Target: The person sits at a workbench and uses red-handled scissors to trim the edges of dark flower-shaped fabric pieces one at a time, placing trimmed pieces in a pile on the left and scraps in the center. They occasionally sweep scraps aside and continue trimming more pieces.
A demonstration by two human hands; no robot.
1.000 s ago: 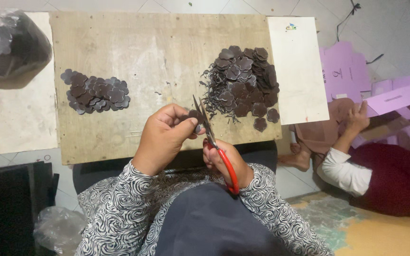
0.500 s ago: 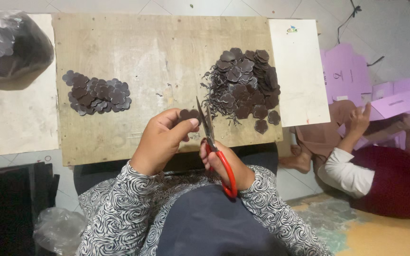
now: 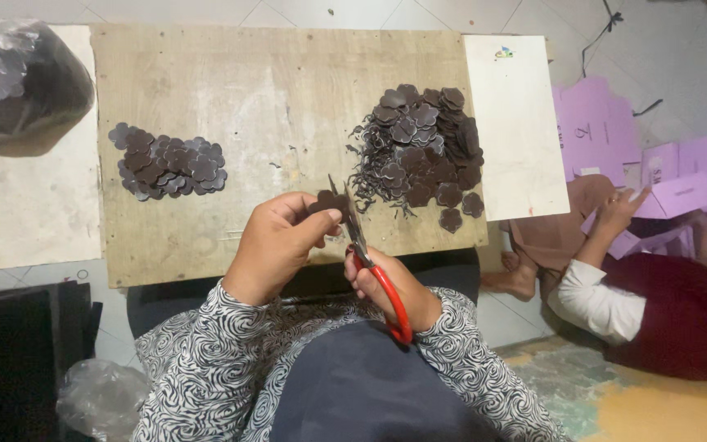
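The right hand [image 3: 390, 286] grips red-handled scissors [image 3: 370, 258], their long axis running up-left, blades pointing away over the plywood board [image 3: 272, 90]. The left hand [image 3: 276, 245] pinches a dark flower-shaped piece [image 3: 326, 202] against the blades, between the two dark piles

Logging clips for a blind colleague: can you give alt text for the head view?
The left hand holds a dark flower-shaped piece against the scissors in the right hand, over a wooden board. A small pile lies at the board's left, a bigger pile at its right; another person sits at the right.
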